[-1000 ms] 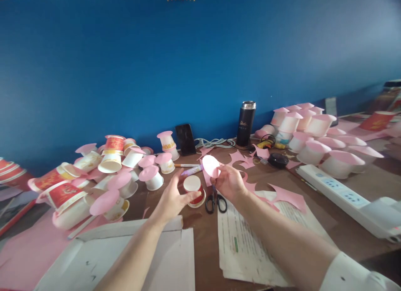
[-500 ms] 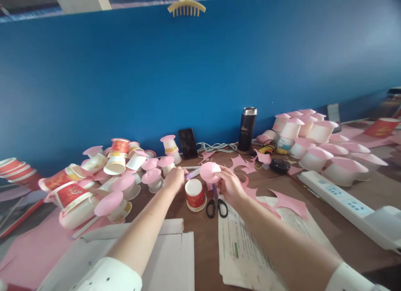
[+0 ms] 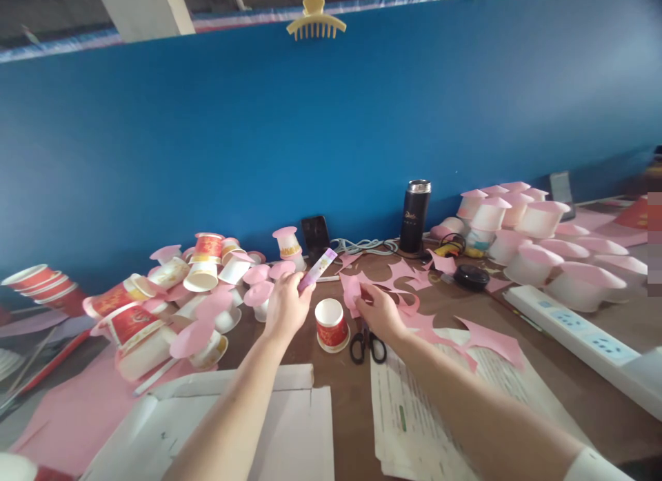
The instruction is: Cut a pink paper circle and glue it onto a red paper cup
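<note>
My left hand [image 3: 287,305] is closed round the lower end of a slim purple-and-white tube [image 3: 319,267], its other end pointing up and to the right. In my right hand [image 3: 381,313] a piece of pink paper [image 3: 350,290] is pinched between thumb and fingers, tilted so its full outline does not show. Between my two hands, a red and white paper cup [image 3: 332,324] stands on the brown table. Scissors with black handles [image 3: 368,347] lie just below my right hand, their blades partly hidden.
Cups topped with pink paper are heaped at left [image 3: 205,277] and right [image 3: 538,219]. A black thermos [image 3: 415,217] and phone [image 3: 315,236] stand by the blue partition [image 3: 331,136]. Paper scraps [image 3: 489,343], printed sheets [image 3: 414,419] and a power strip [image 3: 574,329] lie to the right.
My left hand has raised the purple tube off the table area and angled it upward. My right hand has turned the pink paper from face-on to tilted. The view has shifted slightly.
</note>
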The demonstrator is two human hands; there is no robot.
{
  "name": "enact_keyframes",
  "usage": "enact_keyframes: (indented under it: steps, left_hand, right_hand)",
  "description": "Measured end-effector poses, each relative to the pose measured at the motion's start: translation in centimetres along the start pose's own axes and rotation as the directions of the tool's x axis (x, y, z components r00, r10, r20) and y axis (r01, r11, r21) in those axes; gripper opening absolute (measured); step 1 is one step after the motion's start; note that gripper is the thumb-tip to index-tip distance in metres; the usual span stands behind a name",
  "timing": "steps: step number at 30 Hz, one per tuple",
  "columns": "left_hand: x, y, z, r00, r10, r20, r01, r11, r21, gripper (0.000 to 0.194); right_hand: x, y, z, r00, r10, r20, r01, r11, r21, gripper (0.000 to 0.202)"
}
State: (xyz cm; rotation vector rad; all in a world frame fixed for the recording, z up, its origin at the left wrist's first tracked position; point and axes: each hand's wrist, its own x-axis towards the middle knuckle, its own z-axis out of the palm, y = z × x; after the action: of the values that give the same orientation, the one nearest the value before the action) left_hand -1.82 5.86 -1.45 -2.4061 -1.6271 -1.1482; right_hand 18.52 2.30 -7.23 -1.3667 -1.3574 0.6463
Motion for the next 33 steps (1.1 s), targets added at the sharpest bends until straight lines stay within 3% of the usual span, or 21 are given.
enact_keyframes:
  steps: [4, 7, 9, 11, 14, 18, 27, 33]
  left_hand:
    - [-1.2, 1.6, -1.0, 0.988, 0.068, -0.138, -0.079, 0.994, -0.076, 0.017]
    - [-2.1, 3.2, -1.6, 0.963, 0.172, -0.207, -0.193, 0.977, -0.088, 0.021]
    - [-2.7, 4.0, -1.6, 0.942, 0.244, -0.23, -0.264, 0.963, -0.061, 0.027]
    - [-3.5, 4.6, -1.4, 0.922, 0.316, -0.222, -0.33, 0.944, -0.028, 0.032]
    - [-4.6, 4.8, -1.0, 0.885, 0.425, -0.192, -0.427, 0.904, 0.029, 0.038]
    - [-5.3, 4.6, -1.1, 0.876, 0.449, -0.178, -0.438, 0.893, 0.098, 0.046]
    - [-5.2, 4.9, -1.9, 0.895, 0.44, -0.077, -0.42, 0.887, 0.19, 0.021]
    - [-5.0, 5.5, -1.9, 0.869, 0.481, -0.119, -0.446, 0.864, 0.236, 0.026]
  right_hand:
    - [-0.2, -0.9, -0.5, 0.96, -0.235, -0.151, 0.205, 0.959, -0.194, 0.028]
    - [-0.7, -2.3, -1.2, 0.91, -0.352, -0.219, 0.33, 0.935, -0.131, 0.028]
    - [-1.1, -3.3, -1.6, 0.914, -0.351, -0.203, 0.354, 0.935, -0.021, 0.031]
    - [-1.6, -4.1, -1.8, 0.942, -0.307, -0.132, 0.324, 0.937, 0.128, 0.035]
    - [-2.1, -4.8, -1.4, 0.981, -0.191, 0.022, 0.165, 0.893, 0.42, 0.04]
    - [-2.3, -4.5, -0.7, 0.981, -0.068, 0.181, -0.066, 0.761, 0.645, 0.032]
    - [-2.6, -5.3, -0.6, 0.967, -0.004, 0.253, -0.183, 0.678, 0.712, 0.028]
    - [-2.6, -6.1, -0.6, 0.973, 0.023, 0.229, -0.192, 0.634, 0.749, 0.026]
